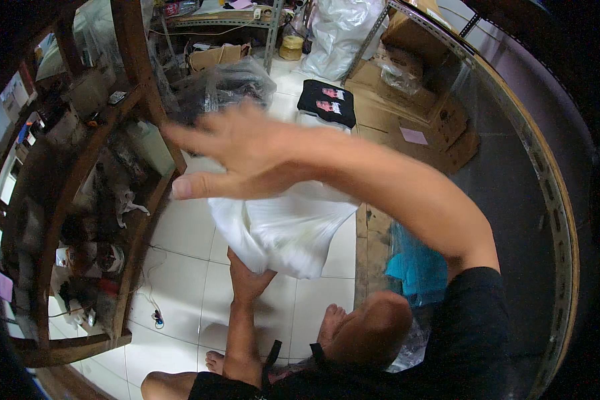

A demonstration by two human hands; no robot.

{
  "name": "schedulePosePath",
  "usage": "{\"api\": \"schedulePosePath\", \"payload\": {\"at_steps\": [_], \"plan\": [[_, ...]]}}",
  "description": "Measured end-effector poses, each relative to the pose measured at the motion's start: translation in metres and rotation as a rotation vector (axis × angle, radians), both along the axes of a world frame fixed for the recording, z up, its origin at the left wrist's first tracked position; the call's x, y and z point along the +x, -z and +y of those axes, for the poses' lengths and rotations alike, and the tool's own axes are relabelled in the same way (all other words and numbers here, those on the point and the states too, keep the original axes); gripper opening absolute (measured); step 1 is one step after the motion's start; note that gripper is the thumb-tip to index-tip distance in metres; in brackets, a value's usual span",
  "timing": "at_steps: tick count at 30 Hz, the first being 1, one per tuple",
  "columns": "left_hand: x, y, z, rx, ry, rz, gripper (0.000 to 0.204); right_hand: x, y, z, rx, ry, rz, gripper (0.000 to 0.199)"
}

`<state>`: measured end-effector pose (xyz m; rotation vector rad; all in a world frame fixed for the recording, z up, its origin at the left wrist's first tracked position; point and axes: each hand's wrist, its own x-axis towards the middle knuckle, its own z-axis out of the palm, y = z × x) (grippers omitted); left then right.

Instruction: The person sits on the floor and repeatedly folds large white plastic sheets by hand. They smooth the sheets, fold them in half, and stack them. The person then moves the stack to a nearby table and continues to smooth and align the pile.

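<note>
Head-worn fisheye view, facing steeply down; hands [257,148] close, tiled floor [179,283] beyond.

Cloth [293,230] is white; black fabric [325,99] bears pink prints.

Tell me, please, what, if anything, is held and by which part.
The left hand seemingly holds white cloth by its lower edge; the right hand looks empty.
</note>
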<state>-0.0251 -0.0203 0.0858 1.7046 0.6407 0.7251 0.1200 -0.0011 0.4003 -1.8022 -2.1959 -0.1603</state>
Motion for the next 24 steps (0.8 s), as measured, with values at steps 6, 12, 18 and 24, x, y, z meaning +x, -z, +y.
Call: {"api": "schedulePosePath", "payload": {"at_steps": [6, 12, 18, 24], "plan": [[0.002, -0.027, -0.002, 0.101, -0.051, -0.021, 0.115, 0.032, -0.019, -0.017, 0.064, 0.075, -0.04, 0.089], [-0.006, -0.011, 0.012, 0.139, -0.011, 0.07, 0.12, 0.061, -0.039, -0.094, 0.249, -0.122, 0.684, 0.09], [-0.015, -0.018, 0.02, 0.005, 0.114, 0.143, 0.111, 0.017, 0.174, -0.186, 0.133, 0.458, 1.009, 0.1], [-0.026, -0.008, 0.035, -0.273, 0.177, 0.248, 0.071, -0.048, 0.322, -0.146, 0.347, 0.555, 0.935, 0.113]]}}
